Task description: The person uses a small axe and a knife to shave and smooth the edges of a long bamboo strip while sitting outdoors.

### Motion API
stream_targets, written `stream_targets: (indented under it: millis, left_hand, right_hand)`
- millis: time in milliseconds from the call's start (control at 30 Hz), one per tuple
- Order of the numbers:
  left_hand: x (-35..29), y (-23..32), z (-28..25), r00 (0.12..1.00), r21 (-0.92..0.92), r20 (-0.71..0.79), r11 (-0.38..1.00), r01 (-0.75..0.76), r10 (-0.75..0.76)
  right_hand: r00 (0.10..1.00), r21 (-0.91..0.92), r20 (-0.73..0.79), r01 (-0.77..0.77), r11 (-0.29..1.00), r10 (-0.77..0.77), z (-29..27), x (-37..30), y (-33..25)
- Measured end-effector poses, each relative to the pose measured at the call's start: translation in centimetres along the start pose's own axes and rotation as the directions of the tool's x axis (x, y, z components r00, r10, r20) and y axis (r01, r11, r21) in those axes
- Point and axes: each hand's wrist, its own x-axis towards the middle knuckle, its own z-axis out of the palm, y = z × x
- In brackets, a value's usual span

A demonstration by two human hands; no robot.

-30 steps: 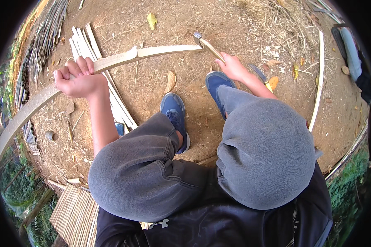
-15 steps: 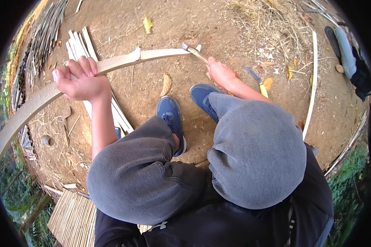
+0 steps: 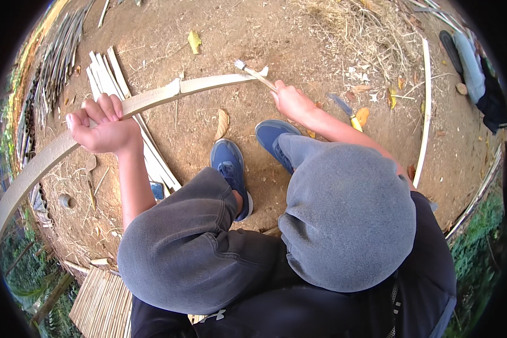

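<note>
A long, pale split-bamboo strip (image 3: pixel 146 101) with a raised node curves from the left edge to the ground ahead of my feet. My left hand (image 3: pixel 100 125) is closed around it, knuckles up. My right hand (image 3: pixel 293 103) grips a wooden-handled tool (image 3: pixel 263 78) with a small metal head; the head's exact kind is hard to make out. The handle crosses the strip's far end, with the metal head just beyond it. On the dirt to the right of my right forearm lies a knife (image 3: pixel 343 109) with a yellow handle.
Pale bamboo strips (image 3: pixel 110 79) lie on the left, with a phone-like blue object (image 3: pixel 157 190) near them. Dark thin sticks (image 3: pixel 59 53) are piled farther left. One long strip (image 3: pixel 426 107) lies at right. My blue shoes (image 3: pixel 228 163) stand in the middle; a slatted bamboo surface (image 3: pixel 102 298) is lower left.
The whole view has shifted a little. My left hand and the strip have come slightly nearer to me. The tool's metal head reaches a bit farther past the strip's end.
</note>
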Motion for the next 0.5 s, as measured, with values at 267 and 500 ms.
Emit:
stream_targets:
  millis: [267,500]
  left_hand:
    - [0.0,-0.7,0.1,0.999,-0.069,0.018,0.996,0.050,-0.049]
    - [0.3,0.5,-0.3,0.998,0.048,0.050,0.998,-0.039,0.037]
  right_hand:
    - [0.999,-0.037,-0.053,0.001,0.999,-0.003,1.7,-0.5,4.2]
    - [0.983,0.201,-0.165,0.112,0.973,-0.079,-4.9,-1.2,-3.9]
